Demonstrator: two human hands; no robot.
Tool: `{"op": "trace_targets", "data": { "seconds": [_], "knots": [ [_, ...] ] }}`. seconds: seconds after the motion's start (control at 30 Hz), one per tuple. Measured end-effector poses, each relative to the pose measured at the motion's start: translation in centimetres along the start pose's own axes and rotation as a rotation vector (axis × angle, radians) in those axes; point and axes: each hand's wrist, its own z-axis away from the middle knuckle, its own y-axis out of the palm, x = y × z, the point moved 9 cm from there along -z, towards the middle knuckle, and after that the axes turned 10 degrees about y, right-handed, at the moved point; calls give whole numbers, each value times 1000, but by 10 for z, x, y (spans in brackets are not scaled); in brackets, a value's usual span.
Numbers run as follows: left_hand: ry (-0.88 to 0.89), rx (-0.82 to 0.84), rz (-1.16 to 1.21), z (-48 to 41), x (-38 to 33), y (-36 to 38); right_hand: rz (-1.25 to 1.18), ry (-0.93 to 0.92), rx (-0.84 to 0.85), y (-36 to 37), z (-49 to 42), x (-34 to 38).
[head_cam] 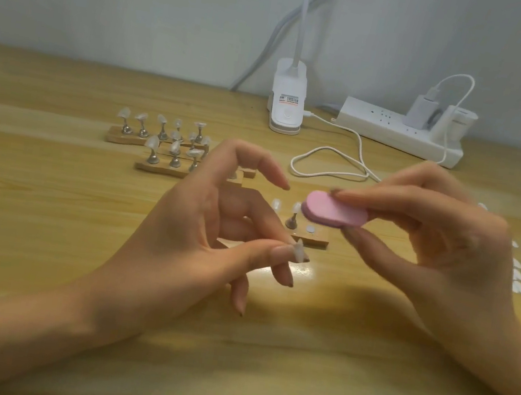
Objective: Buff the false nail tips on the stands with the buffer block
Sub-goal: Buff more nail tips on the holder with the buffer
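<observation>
My right hand [432, 236] pinches a pink oval buffer block [334, 212] between thumb and fingers, held above the table. My left hand [200, 232] pinches a small clear false nail tip [299, 250] between thumb and a finger, just below and left of the block. A wooden stand base [310, 238] lies behind them with one metal stand carrying a nail tip [293, 217]. Two more wooden bases [155, 168] at the back left carry several metal stands topped with clear nail tips.
A white clip lamp [288, 100] stands at the back centre, its white cable [331, 167] looping over the wooden table [46, 216]. A white power strip [397, 130] with plugs lies at the back right. Loose nail tips [519, 276] lie at the right edge.
</observation>
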Motion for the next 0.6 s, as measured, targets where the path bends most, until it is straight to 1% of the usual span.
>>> {"op": "trace_targets", "data": {
  "seconds": [0.07, 0.17, 0.43, 0.5, 0.53, 0.6],
  "knots": [
    [-7, -7, 5, -1, 0, 0, -44, 0, 15, 2, 1, 2],
    [-4, 1, 5, -2, 0, 1, -7, -66, 71, 13, 6, 12],
    [-7, 4, 4, -1, 2, 1, 2, -59, 58, 14, 8, 15],
    [-6, -6, -5, -1, 1, 0, 20, -80, 70, 16, 7, 15],
    [-8, -16, -16, -1, 1, -1, 11, -73, 66, 15, 5, 12],
    [-14, -42, -41, -2, 0, -6, -105, 25, 5, 3, 0, -1]
  ]
}}
